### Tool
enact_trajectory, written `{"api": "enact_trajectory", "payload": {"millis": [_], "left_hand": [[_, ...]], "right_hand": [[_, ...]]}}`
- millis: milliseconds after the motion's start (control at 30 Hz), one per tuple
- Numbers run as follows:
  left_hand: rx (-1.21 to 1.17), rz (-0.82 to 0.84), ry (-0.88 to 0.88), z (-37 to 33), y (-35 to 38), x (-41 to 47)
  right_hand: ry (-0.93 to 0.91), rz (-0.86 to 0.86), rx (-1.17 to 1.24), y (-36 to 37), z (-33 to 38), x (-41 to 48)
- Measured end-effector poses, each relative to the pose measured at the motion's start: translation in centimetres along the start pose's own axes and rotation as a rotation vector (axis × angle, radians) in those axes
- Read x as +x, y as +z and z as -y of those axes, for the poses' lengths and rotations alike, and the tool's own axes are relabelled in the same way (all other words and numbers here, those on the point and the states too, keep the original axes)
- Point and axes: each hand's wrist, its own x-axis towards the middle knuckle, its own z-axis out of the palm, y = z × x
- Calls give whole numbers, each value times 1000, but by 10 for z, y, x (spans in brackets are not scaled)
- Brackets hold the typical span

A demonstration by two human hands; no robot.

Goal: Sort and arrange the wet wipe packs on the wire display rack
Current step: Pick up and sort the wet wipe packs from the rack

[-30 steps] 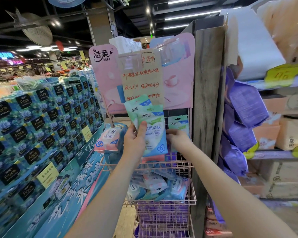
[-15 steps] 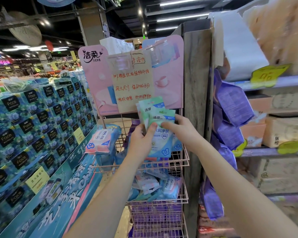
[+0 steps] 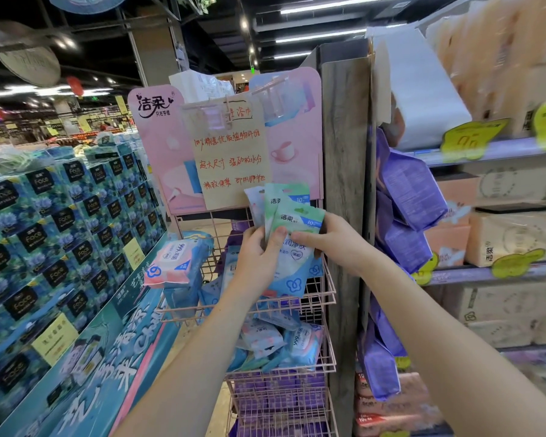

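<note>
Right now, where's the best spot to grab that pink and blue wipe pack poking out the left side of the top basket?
Take the pink and blue pack by its free left end, which overhangs the wire rim of the top basket. Come from the left, the open side, and pinch its flat top and bottom faces; nothing seems to block that end.

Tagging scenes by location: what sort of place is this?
Most likely a supermarket aisle: yellow price tags on shelf edges, stacked blue tissue boxes, and a pink wire display rack holding wet wipe packs.
</note>
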Motion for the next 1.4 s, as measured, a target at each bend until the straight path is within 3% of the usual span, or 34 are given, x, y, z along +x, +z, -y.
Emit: {"api": "enact_trajectory", "payload": {"millis": [233,400,567,900,1033,1100,1233,1400], "left_hand": [[-34,-49,23,11,-1,9],[-51,-18,-26,8,1,10],[-10,-143,-33,19,-6,2],[-3,-281,-72,23,-24,0],[-55,-335,-72,24,-27,2],[-64,-338,-75,23,-30,1],[-36,-325,-99,23,-31,0],[-61,-222,-99,25,-37,-5]], "right_hand": [[-38,-162,20,-2,-1,1],[-55,-184,43,-6,-4,3],[-85,-202,100,-23,-10,7],[48,-62,-217,-10,-56,16],[51,-104,-101,-11,-53,21],[78,-112,-78,-13,-54,20],[166,-43,-378,-17,-67,14],[201,102,-399,-21,-71,10]]}}
